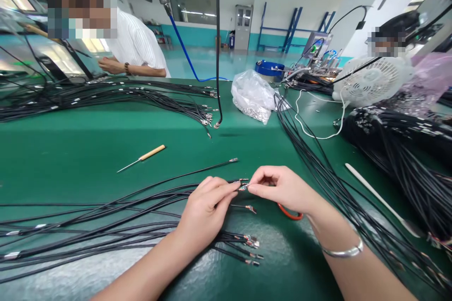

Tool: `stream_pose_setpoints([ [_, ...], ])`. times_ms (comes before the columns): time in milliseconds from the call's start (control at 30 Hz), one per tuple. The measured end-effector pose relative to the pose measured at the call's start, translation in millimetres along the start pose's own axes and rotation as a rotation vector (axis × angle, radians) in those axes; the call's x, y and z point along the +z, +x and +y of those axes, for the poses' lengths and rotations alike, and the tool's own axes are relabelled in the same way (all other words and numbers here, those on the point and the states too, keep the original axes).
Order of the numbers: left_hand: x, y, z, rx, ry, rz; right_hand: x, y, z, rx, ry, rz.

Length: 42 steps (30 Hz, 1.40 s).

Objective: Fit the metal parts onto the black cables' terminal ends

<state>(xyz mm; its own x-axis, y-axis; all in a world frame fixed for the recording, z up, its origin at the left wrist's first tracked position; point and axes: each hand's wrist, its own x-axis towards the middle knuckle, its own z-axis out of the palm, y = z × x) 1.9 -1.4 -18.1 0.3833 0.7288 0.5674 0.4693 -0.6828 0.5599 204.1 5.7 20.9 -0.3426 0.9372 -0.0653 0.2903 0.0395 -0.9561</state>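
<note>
Lying near the far left edge of the green worktop, a big bunch of thin black cables reaches toward the middle. Past that edge, a co-worker in a white striped shirt bends one arm over the worktop. Closer in, a small pick with a wooden handle lies alone on the green top. Near the front left corner, more black cables lie in a loose pile, and their metal ends poke out just past the left hand.

The fingers of that hand are closed on a black cable with a small metal tip. A different hanging black cable drops from above, and its end stops just over the worktop. Near the far edge sits a clear plastic bag of small metal bits. The right hand has its fingers pinched on the same metal tip, so the two hands nearly touch, near the front of the worktop. Orange scissor handles lie just under this hand. Toward the far right corner stands a white fan. A long white stick and a thick pile of black cables lie along the right edge.
</note>
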Motion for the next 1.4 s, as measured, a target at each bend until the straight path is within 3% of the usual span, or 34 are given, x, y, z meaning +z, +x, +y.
stream_pose_setpoints([
  [167,3.8,0.0,6.8,-0.036,-0.068,-0.011,3.4,-3.8,-2.0,-0.052,-0.041,0.025],
  [533,3.6,7.5,18.8,-0.227,-0.22,0.038,5.5,-1.0,3.7,-0.072,0.217,-0.068],
  [900,2.9,4.8,19.1,-0.187,-0.139,0.046,4.2,0.1,5.0,-0.027,0.207,-0.138],
  [1233,2.3,4.3,19.9,-0.216,-0.231,0.077,5.7,0.1,1.5,-0.043,0.269,-0.137],
  [1300,1.1,3.6,16.1,-0.205,-0.228,0.02,1.6,-1.3,1.2,-0.02,0.225,-0.159],
  [1400,-2.8,1.8,9.9,-0.151,-0.139,-0.219,-9.6,-2.8,3.2,0.045,-0.007,-0.223],
])
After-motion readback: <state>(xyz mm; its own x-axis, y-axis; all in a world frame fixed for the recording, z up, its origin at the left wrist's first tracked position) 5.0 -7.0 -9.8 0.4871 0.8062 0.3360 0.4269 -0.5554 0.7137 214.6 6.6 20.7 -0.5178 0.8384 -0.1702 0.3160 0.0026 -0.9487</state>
